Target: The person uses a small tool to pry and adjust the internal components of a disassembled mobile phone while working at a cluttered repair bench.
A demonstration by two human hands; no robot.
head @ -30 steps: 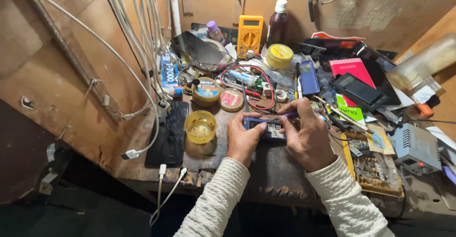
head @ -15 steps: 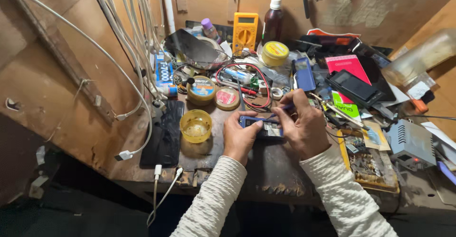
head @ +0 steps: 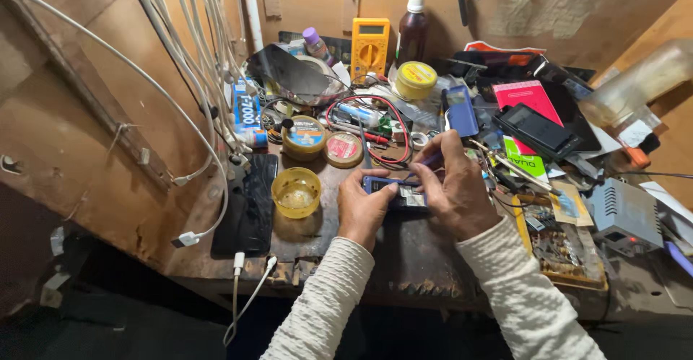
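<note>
Head view: left hand gripping small opened phone, just right of yellow dish; right hand pinching blue-handled tool, now lowering onto it, work continuing.

left hand curled, right hand pinching

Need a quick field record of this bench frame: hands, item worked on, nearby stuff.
left hand: steadies small blue phone on the bench
right hand: over the phone, holding a thin tool to it
left of phone: yellow cup, black phone lying flat
behind: two round tins, red wire, yellow multimeter, brown bottle
right: pink notebook, grey box
bench: worn wood, cluttered
</note>
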